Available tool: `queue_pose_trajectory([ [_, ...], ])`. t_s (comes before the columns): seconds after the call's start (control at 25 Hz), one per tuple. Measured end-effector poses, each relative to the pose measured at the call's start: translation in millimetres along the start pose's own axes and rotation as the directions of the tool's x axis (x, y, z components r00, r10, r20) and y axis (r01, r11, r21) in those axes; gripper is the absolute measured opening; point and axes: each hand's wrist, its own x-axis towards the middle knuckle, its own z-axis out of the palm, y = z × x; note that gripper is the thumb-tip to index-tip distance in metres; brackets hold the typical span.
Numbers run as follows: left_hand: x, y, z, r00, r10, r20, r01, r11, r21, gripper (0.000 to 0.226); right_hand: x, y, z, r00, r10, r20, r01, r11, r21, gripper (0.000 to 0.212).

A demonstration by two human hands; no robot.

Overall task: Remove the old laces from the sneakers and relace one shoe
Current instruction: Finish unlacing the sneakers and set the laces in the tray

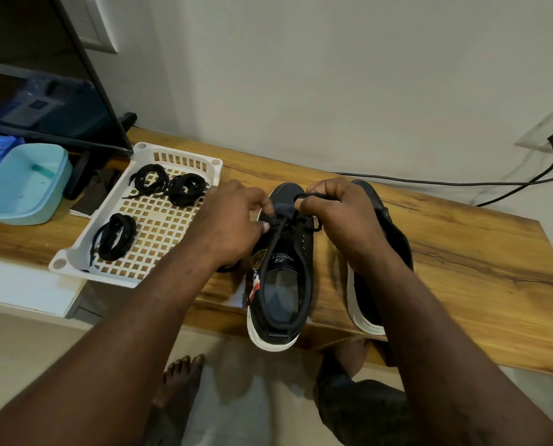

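sneakers: 2 on table [461, 252], left sneaker [281, 284], right sneaker [363, 297]
lace [276, 235]: 1, at left sneaker's front eyelets
left hand [230, 220], right hand [336, 214]: each pinches it
lace bundles [148, 180]: 3, in tray [59, 263]
tongue label: "SPORT"

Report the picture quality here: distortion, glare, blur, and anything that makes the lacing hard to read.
Head view: wide-angle bend tilts the table and the screen; reflections glare on that dark screen. Head view: light is soft and even. Head view: left hand and right hand look slightly soft, and the black lace they pinch barely stands out against the black shoe.
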Motion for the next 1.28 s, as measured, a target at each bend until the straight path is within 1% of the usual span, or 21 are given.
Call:
queue_pose_trajectory([
  [0.08,-2,9,4,0.997,0.068,0.023,-0.068,0.998,-0.008,0.013,2,2,3,1.0,0.001,-0.013,-0.001,1.0,0.0,0.019],
  [0.16,-3,12,8,0.999,0.033,0.029,-0.035,0.997,0.069,0.011,3,2,5,1.0,0.005,-0.013,-0.005,1.0,0.008,0.017],
  [0.24,-3,9,7,0.998,-0.061,0.02,0.054,0.969,0.241,0.008,3,3,4,1.0,0.013,-0.009,-0.013,1.0,0.022,0.017],
  [0.28,-3,4,6,0.99,-0.14,0.02,0.123,0.919,0.375,0.017,3,3,2,1.0,0.021,-0.002,-0.021,0.999,0.028,0.018],
  [0.32,-2,-2,4,0.972,-0.234,0.023,0.2,0.875,0.441,0.027,3,4,0,1.0,0.029,0.003,-0.029,0.999,0.032,0.019],
  [0.36,0,-7,2,0.959,-0.282,0.026,0.249,0.883,0.398,0.029,2,4,-1,0.999,0.032,0.007,-0.032,0.999,0.033,0.019],
  [0.4,1,-11,1,0.96,-0.277,0.033,0.258,0.927,0.274,0.023,2,5,-2,0.999,0.034,0.006,-0.035,0.999,0.032,0.019],
  [0.48,3,-9,1,0.989,-0.148,0.022,0.149,0.988,-0.034,0.008,3,7,0,1.0,0.03,-0.008,-0.03,0.999,0.019,0.015],
  [0.52,2,-5,2,0.997,-0.07,0.041,0.075,0.991,-0.109,0.009,3,7,1,1.0,0.025,-0.014,-0.025,1.0,0.011,0.014],
  [0.56,1,-1,6,0.997,-0.009,0.073,0.018,0.994,-0.112,0.011,4,8,3,1.0,0.022,-0.019,-0.022,1.0,0.004,0.012],
  [0.64,-1,6,12,0.996,0.027,0.09,-0.023,0.999,-0.039,0.014,5,7,6,1.0,0.018,-0.013,-0.018,1.0,-0.008,0.01],
  [0.72,-2,7,12,0.998,0.004,0.061,-0.008,0.998,0.059,0.012,5,7,5,1.0,0.019,-0.007,-0.019,1.0,-0.014,0.01],
  [0.76,-1,5,10,0.998,-0.045,0.039,0.037,0.982,0.185,0.014,5,8,4,1.0,0.023,-0.011,-0.023,1.0,-0.008,0.01],
  [0.8,0,2,7,0.991,-0.131,0.023,0.116,0.936,0.333,0.023,6,10,3,0.999,0.027,-0.017,-0.027,1.0,0.001,0.011],
  [0.84,-1,-1,4,0.972,-0.233,0.005,0.209,0.882,0.422,0.03,6,12,1,0.999,0.03,-0.024,-0.03,1.0,0.01,0.012],
  [0.88,-1,-4,1,0.956,-0.293,-0.018,0.271,0.861,0.431,0.031,7,13,0,0.999,0.031,-0.029,-0.03,0.999,0.018,0.014],
  [0.92,0,-6,0,0.957,-0.289,-0.026,0.278,0.888,0.368,0.027,7,14,-1,0.999,0.031,-0.029,-0.03,0.999,0.022,0.015],
  [1.0,0,-6,-1,0.987,-0.161,0.002,0.16,0.983,0.09,0.015,7,14,0,0.999,0.024,-0.022,-0.024,1.0,0.01,0.015],
  [1.08,-2,3,0,0.995,-0.046,0.085,0.055,0.993,-0.108,0.013,6,13,2,1.0,0.011,-0.024,-0.011,1.0,-0.015,0.014],
  [1.16,-2,6,7,0.994,0.022,0.104,-0.014,0.997,-0.074,0.012,6,12,3,1.0,0.0,-0.022,-0.001,0.999,-0.032,0.012],
  [1.28,0,1,12,0.998,0.011,0.067,-0.009,0.999,-0.032,0.014,7,13,4,1.0,0.0,-0.017,0.0,0.999,-0.037,0.011],
])
